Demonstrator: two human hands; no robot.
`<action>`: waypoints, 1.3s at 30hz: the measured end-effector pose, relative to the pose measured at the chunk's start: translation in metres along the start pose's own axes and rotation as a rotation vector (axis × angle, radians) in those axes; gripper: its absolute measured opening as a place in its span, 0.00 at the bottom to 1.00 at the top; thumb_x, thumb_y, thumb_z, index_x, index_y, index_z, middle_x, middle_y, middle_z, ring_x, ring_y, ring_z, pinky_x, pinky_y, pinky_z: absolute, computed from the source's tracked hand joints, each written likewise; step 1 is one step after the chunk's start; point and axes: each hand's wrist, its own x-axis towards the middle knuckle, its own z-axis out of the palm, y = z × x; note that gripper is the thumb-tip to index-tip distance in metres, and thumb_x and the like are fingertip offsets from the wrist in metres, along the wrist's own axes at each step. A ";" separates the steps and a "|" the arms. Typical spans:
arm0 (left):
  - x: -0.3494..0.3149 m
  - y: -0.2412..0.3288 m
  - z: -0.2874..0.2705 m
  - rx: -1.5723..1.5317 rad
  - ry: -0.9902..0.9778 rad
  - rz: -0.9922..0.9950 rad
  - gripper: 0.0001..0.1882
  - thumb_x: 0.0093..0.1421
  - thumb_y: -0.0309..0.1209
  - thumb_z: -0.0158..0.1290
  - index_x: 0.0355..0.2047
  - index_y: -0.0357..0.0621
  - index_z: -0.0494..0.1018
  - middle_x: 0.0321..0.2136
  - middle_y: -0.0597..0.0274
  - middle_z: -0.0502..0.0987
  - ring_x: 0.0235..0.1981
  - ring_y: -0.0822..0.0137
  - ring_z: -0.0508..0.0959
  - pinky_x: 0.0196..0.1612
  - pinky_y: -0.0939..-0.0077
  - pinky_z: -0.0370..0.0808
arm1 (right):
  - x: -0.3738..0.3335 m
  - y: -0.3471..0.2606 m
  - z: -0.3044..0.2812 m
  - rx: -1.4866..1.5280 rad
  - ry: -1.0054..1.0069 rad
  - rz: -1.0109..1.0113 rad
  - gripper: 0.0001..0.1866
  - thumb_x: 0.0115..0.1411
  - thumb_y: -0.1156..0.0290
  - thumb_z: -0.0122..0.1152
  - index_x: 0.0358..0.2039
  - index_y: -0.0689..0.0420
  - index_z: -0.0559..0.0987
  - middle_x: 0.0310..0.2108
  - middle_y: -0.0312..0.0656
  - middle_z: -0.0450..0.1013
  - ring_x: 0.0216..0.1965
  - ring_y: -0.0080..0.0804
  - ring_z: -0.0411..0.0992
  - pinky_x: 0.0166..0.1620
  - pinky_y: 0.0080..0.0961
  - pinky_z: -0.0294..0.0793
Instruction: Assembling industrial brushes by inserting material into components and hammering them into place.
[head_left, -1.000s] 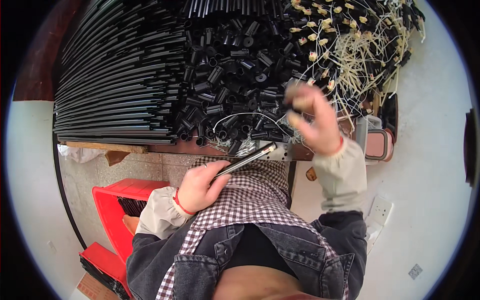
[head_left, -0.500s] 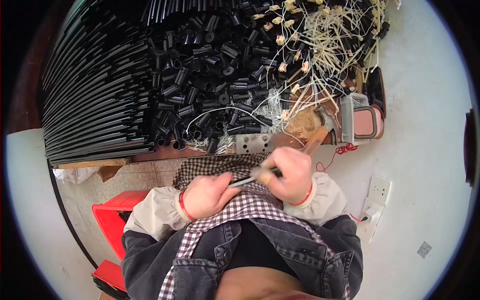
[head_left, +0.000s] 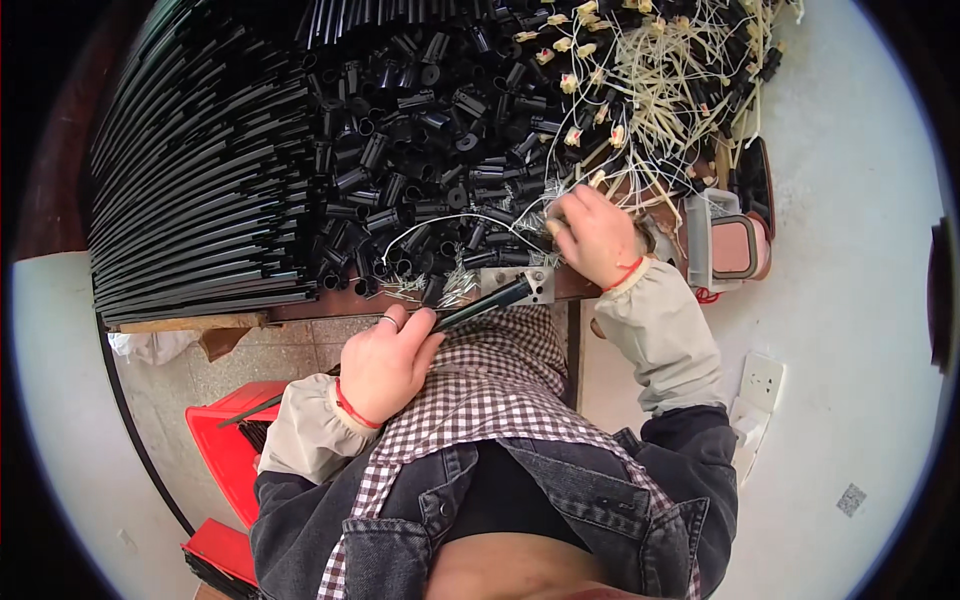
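Observation:
My left hand (head_left: 390, 362) is closed round a long black tube (head_left: 455, 318). The tube slants from lower left to upper right, and a wider black socket (head_left: 515, 289) sits at its upper end. That end lies over a metal plate (head_left: 542, 281) with holes at the bench edge. My right hand (head_left: 597, 238) reaches over the bench, its thumb and fingers bent together beside a heap of small silvery pins (head_left: 536, 213). Whatever lies between those fingertips is too small to make out. The tube's other end shows past my left sleeve (head_left: 252, 411).
Black tubes (head_left: 205, 200) are stacked at left, with a pile of black sockets (head_left: 400, 160) beside them. White wires with cream connectors (head_left: 655, 95) are heaped far right. A grey and pink container (head_left: 733, 245) stands near the right edge. Red crates (head_left: 215, 440) sit low at left.
My right hand has left the tube near my lap and moved up and right to the pins. My left hand has shifted slightly up and left, with the tube's socket end now over the plate.

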 end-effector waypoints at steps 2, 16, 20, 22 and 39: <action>0.003 0.005 -0.001 0.110 -0.029 -0.022 0.08 0.54 0.36 0.53 0.29 0.49 0.68 0.18 0.64 0.72 0.14 0.57 0.71 0.16 0.70 0.66 | -0.005 0.001 -0.010 0.242 -0.053 0.134 0.10 0.45 0.72 0.64 0.30 0.56 0.76 0.26 0.34 0.71 0.28 0.28 0.68 0.31 0.19 0.68; 0.013 0.015 0.001 0.246 -0.065 -0.036 0.08 0.52 0.34 0.55 0.30 0.49 0.68 0.16 0.64 0.71 0.13 0.60 0.70 0.16 0.70 0.65 | -0.042 -0.032 -0.015 1.025 -0.121 0.392 0.06 0.47 0.80 0.58 0.28 0.58 0.74 0.30 0.38 0.71 0.28 0.27 0.66 0.33 0.17 0.66; 0.014 0.014 -0.003 0.258 -0.091 -0.037 0.08 0.52 0.34 0.55 0.30 0.49 0.68 0.16 0.63 0.72 0.13 0.60 0.71 0.16 0.70 0.65 | -0.036 -0.042 -0.007 1.152 0.002 0.224 0.07 0.48 0.80 0.58 0.29 0.59 0.74 0.35 0.40 0.71 0.32 0.29 0.67 0.35 0.19 0.67; 0.016 0.015 -0.008 0.279 -0.124 -0.046 0.08 0.52 0.34 0.55 0.30 0.49 0.68 0.15 0.63 0.72 0.13 0.59 0.71 0.16 0.70 0.65 | -0.035 -0.041 -0.005 0.915 0.046 0.052 0.08 0.48 0.79 0.59 0.32 0.59 0.74 0.38 0.41 0.70 0.34 0.30 0.68 0.37 0.20 0.67; 0.025 -0.002 -0.004 0.065 -0.159 -0.008 0.08 0.54 0.37 0.54 0.28 0.49 0.67 0.13 0.63 0.72 0.13 0.57 0.72 0.16 0.68 0.66 | -0.144 -0.002 -0.010 0.966 0.484 1.023 0.28 0.58 0.73 0.50 0.59 0.60 0.57 0.29 0.44 0.69 0.19 0.25 0.67 0.22 0.15 0.66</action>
